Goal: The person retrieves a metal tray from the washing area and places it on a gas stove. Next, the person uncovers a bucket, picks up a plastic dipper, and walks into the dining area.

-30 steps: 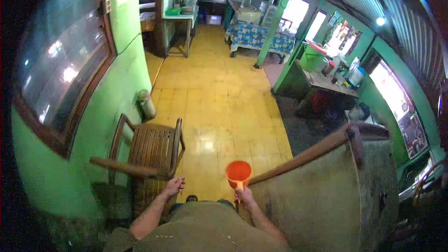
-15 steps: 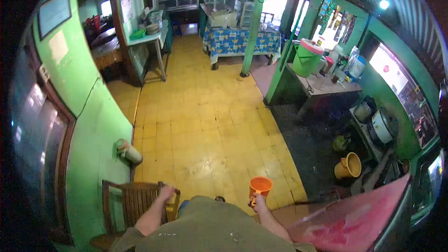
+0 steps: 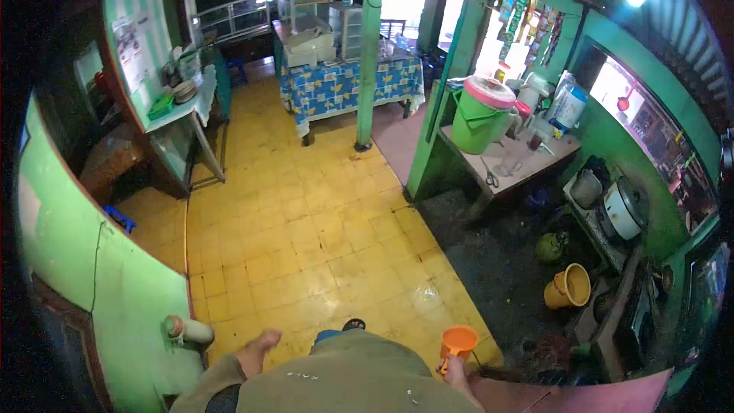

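My right hand [image 3: 454, 371] is closed around the handle of an orange plastic water dipper [image 3: 459, 336], held upright low in front of me on the right. The dipper's mouth faces up, and I cannot make out anything inside it. Out to my left side, my left hand [image 3: 262, 343] hangs over the yellow floor with loosely bent fingers and nothing in it. A light-coloured cylinder with a pinkish end [image 3: 189, 330] juts out by the green wall, nearest to that hand.
Yellow tiles [image 3: 306, 222] stretch ahead toward a table with a blue patterned cloth [image 3: 352, 88]. On the right a counter [image 3: 527, 172] bears a green bucket [image 3: 480, 118]. A yellow-orange bucket [image 3: 567, 287] stands on the dark floor. A green post [image 3: 370, 61] rises mid-room.
I have moved forward, and the wooden chair on the left has left the view. The counter and clothed table look closer. The dipper now sits lower and further right in view.
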`<state>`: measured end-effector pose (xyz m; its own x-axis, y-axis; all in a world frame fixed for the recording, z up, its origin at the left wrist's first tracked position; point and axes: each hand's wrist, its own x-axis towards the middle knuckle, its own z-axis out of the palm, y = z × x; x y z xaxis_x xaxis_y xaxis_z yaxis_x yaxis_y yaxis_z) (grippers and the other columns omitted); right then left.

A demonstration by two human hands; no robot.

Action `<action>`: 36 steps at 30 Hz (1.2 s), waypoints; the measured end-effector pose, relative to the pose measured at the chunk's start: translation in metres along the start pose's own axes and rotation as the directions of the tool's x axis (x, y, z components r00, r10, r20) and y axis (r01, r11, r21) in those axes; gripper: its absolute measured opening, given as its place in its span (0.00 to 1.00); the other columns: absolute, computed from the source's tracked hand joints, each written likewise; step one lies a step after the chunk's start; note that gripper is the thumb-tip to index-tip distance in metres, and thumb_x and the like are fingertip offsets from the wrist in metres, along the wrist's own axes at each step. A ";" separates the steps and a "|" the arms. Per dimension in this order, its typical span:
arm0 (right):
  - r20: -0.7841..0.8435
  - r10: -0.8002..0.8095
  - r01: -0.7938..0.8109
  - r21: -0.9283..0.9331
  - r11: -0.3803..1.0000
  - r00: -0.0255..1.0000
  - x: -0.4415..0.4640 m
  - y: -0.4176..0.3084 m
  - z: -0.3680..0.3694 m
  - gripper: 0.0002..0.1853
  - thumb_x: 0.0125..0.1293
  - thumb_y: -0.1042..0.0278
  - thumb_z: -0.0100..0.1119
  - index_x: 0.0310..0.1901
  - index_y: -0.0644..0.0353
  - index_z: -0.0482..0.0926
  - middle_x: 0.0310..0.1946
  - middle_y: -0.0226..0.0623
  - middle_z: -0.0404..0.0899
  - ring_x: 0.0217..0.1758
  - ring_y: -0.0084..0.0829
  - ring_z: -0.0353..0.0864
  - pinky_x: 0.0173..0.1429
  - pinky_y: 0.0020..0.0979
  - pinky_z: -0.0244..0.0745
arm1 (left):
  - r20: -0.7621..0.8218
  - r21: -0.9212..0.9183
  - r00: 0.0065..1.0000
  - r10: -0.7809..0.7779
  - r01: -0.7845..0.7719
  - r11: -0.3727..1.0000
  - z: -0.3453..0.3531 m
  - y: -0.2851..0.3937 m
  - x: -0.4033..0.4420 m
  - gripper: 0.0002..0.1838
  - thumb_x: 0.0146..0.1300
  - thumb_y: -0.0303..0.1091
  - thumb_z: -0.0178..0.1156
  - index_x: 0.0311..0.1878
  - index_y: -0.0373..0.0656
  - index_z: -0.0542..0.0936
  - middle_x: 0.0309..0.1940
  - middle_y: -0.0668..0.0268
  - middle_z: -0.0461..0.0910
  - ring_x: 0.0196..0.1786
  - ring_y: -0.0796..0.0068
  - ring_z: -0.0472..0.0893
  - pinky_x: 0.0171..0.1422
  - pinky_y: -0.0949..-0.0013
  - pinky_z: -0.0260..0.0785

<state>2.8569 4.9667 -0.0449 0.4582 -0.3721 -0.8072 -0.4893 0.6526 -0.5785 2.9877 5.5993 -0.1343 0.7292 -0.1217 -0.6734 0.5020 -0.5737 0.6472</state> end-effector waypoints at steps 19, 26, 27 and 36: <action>0.163 0.019 0.024 -0.256 0.966 0.986 0.158 -0.214 -0.112 0.16 0.62 0.52 0.45 0.28 0.57 0.67 0.14 0.37 0.67 0.20 0.36 0.72 0.18 0.40 0.64 | 0.248 0.161 0.969 -0.026 -0.015 0.987 0.186 0.496 0.178 0.27 0.62 0.53 0.44 0.53 0.40 0.72 0.41 0.60 0.76 0.36 0.71 0.73 0.39 0.66 0.67; -0.303 -0.044 0.056 0.033 0.998 0.952 0.182 -0.309 -0.119 0.07 0.61 0.61 0.42 0.33 0.53 0.62 0.16 0.34 0.65 0.15 0.29 0.66 0.17 0.35 0.63 | 0.152 0.331 0.935 -0.322 0.258 0.907 0.177 0.425 0.140 0.31 0.61 0.57 0.42 0.55 0.40 0.70 0.53 0.53 0.70 0.48 0.55 0.74 0.43 0.57 0.72; -0.242 -0.051 0.060 0.027 0.998 0.969 0.225 -0.297 -0.142 0.12 0.61 0.58 0.44 0.42 0.54 0.65 0.17 0.38 0.66 0.15 0.33 0.66 0.19 0.41 0.65 | 0.152 0.321 0.934 -0.323 0.262 0.910 0.171 0.429 0.143 0.31 0.61 0.57 0.42 0.55 0.40 0.70 0.53 0.53 0.70 0.48 0.55 0.74 0.43 0.57 0.72; 0.209 0.062 -0.068 0.020 0.997 0.976 0.290 -0.299 0.000 0.16 0.63 0.56 0.43 0.46 0.58 0.67 0.27 0.41 0.74 0.24 0.37 0.74 0.28 0.42 0.71 | 0.055 0.075 0.970 -0.235 0.231 0.970 0.116 0.428 0.208 0.29 0.62 0.54 0.41 0.50 0.37 0.73 0.47 0.51 0.74 0.48 0.58 0.75 0.45 0.59 0.71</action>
<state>3.1358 4.6641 -0.1062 0.5715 -0.1848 -0.7995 -0.5044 0.6894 -0.5199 3.3000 5.2346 -0.0391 0.5640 -0.0277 -0.8253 0.6206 -0.6452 0.4457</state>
